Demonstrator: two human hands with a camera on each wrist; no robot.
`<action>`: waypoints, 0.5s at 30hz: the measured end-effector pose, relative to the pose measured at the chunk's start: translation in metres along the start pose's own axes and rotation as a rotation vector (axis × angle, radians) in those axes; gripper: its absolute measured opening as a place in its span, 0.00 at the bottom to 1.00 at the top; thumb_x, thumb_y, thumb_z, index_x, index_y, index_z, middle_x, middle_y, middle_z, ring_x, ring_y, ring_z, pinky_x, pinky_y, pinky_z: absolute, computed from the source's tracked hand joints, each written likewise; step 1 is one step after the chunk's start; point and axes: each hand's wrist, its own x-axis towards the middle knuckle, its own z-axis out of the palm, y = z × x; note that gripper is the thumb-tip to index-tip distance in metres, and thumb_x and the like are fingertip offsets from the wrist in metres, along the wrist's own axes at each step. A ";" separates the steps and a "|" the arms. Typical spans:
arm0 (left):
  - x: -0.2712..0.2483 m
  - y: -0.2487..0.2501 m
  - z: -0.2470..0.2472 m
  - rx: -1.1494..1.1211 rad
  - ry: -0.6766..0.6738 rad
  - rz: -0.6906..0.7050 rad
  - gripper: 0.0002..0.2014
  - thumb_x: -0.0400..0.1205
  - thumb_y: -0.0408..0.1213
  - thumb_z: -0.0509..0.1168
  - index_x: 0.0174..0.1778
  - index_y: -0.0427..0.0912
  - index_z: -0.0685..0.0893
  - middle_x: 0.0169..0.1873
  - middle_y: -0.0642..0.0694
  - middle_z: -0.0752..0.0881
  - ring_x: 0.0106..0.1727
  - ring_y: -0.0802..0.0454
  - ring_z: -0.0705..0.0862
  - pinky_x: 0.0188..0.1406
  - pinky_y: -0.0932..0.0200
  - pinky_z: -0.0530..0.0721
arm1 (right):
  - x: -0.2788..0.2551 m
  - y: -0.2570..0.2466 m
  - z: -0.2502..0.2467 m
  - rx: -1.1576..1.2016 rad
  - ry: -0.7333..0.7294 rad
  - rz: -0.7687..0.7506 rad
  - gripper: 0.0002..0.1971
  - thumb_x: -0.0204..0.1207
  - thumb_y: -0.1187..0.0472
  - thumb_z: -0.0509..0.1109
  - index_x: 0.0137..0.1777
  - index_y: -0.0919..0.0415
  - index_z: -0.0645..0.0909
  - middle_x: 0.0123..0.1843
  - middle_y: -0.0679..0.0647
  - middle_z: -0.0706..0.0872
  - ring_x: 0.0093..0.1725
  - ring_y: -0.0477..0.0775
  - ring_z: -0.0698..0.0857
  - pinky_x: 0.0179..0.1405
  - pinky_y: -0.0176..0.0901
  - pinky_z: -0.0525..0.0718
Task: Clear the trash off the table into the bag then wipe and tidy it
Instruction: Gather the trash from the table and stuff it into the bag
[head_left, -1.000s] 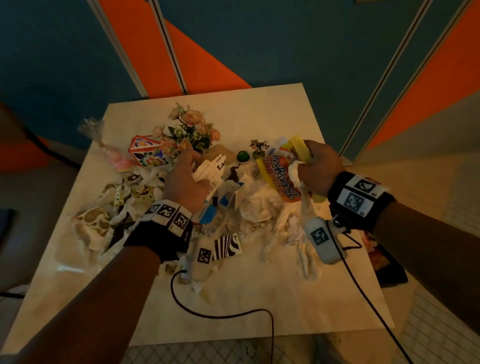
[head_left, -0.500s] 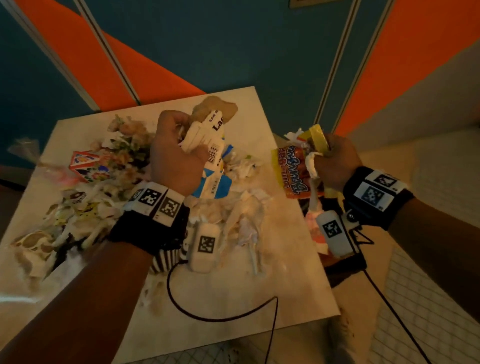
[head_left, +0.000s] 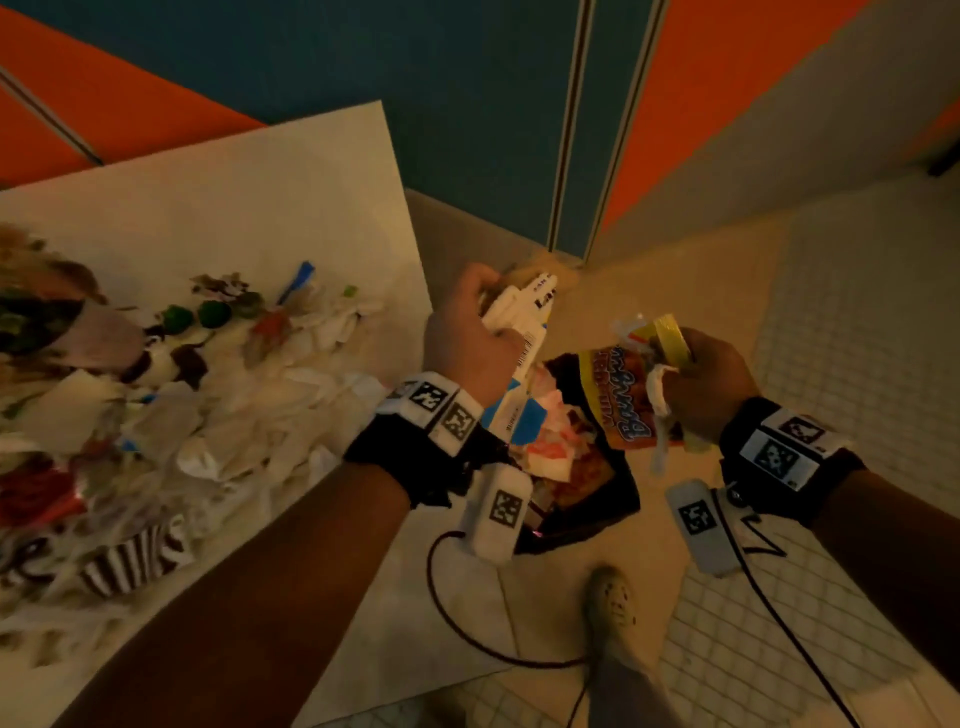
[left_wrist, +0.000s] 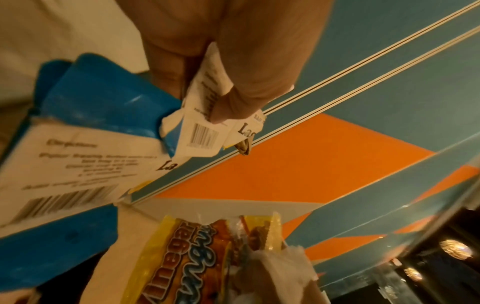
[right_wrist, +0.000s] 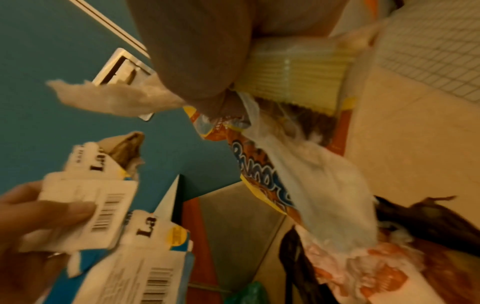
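Note:
My left hand (head_left: 470, 332) grips a bunch of torn white-and-blue cartons (head_left: 522, 364) with barcodes (left_wrist: 78, 170), held off the table's right edge above the black trash bag (head_left: 597, 499). My right hand (head_left: 698, 384) grips an orange-and-yellow snack wrapper (head_left: 615, 400) (right_wrist: 262, 174) together with a yellow packet (right_wrist: 293, 82) and white tissue (right_wrist: 311, 185), also over the bag. The bag stands open on the floor with wrappers and paper inside. Much trash (head_left: 182, 415) still lies on the white table (head_left: 249, 218).
On the table are crumpled napkins, green caps (head_left: 195, 314), a zebra-striped cupcake liner (head_left: 132, 558) and a flower bunch (head_left: 31, 312) at the left. My shoe (head_left: 610, 603) stands on the tiled floor by the bag. Cables hang from both wrists. Blue-and-orange walls stand behind.
Both hands have lifted their handfuls off the table and carried them right, from over the pile to over the open trash bag on the floor. The view has swung right.

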 end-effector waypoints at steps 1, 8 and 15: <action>0.005 -0.004 0.019 0.001 -0.035 -0.052 0.19 0.72 0.26 0.68 0.55 0.48 0.76 0.45 0.54 0.80 0.46 0.55 0.82 0.40 0.63 0.79 | 0.003 0.012 -0.005 -0.020 0.000 0.027 0.21 0.76 0.73 0.60 0.67 0.58 0.79 0.54 0.55 0.83 0.53 0.58 0.81 0.48 0.47 0.79; 0.025 -0.064 0.125 0.076 -0.187 -0.373 0.20 0.76 0.25 0.64 0.60 0.48 0.71 0.38 0.52 0.77 0.36 0.52 0.81 0.31 0.56 0.86 | 0.019 0.084 -0.025 -0.075 -0.050 0.163 0.21 0.77 0.73 0.61 0.68 0.57 0.79 0.59 0.61 0.84 0.57 0.66 0.83 0.56 0.63 0.85; 0.029 -0.154 0.206 0.295 -0.274 -0.452 0.32 0.80 0.31 0.63 0.78 0.52 0.59 0.55 0.44 0.82 0.46 0.49 0.82 0.48 0.48 0.86 | 0.060 0.126 0.020 -0.184 -0.218 0.180 0.23 0.78 0.67 0.63 0.73 0.56 0.74 0.68 0.61 0.82 0.62 0.63 0.81 0.59 0.52 0.81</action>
